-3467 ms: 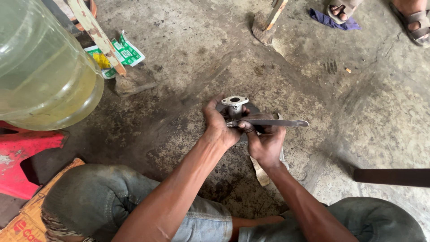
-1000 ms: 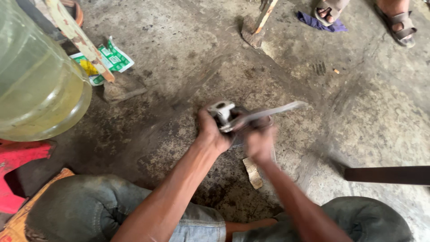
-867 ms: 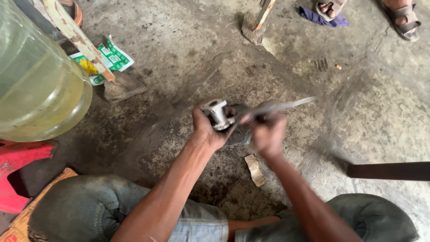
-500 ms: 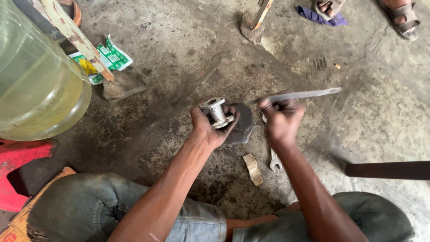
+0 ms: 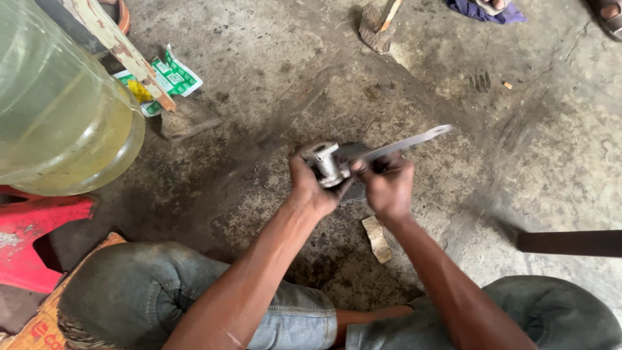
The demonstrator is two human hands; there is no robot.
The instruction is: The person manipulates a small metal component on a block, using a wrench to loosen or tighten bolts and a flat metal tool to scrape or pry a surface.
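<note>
- Grey, stained concrete floor (image 5: 272, 78) fills the room underfoot, dark with oil patches where the person sits low with knees spread in faded jeans.
- Left hand (image 5: 312, 189) is wrapped tight around a small metal part (image 5: 327, 162), a silvery cylindrical fitting with a flanged top, held just above the floor in front of the knees.
- Right hand (image 5: 389, 186) is closed in a fist around the handle end of a flat metal wrench (image 5: 405, 140); the shaft runs up and to the right, its far tip out past the knuckles.
- The wrench's near end meets the metal part between the two hands; whether it is seated on a nut or bolt I cannot tell, since the fingers cover the joint.
- A dark, rounded piece sits just behind the part, mostly hidden by both hands.
- Directly below the right wrist a small pale scrap of wood (image 5: 377, 238) lies on the floor.
- Off to the left stands a big clear plastic jug (image 5: 61, 110) holding yellowish liquid, with a worn wooden stick (image 5: 123, 52) leaning across it.
- Beside the jug lies a green and white packet (image 5: 172, 78), and next to that a grey stone (image 5: 188, 120).
- A red plastic stool (image 5: 39, 227) sits at the left edge.
- Near the top, a hammer (image 5: 379, 26) stands on the floor.
- A dark flat bar (image 5: 570, 243) juts in from the right.
</note>
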